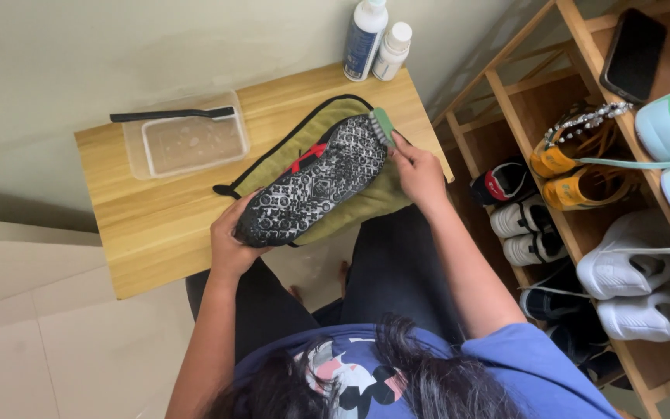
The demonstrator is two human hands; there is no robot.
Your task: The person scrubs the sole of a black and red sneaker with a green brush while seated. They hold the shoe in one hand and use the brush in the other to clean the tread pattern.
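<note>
Left hand (230,240) grips shoe (312,190); right hand (419,172) presses brush (384,126)

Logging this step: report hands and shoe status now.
Left hand grips shoe heel, sole up on green cloth. Right hand holds green brush at toe. Nothing blocking.

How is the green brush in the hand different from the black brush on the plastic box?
The green brush is short, and the right hand presses it on the shoe sole. The black brush is long and thin. It lies untouched across the clear box. The left hand holds the shoe's heel. Both brushes are over the wooden table.
</note>
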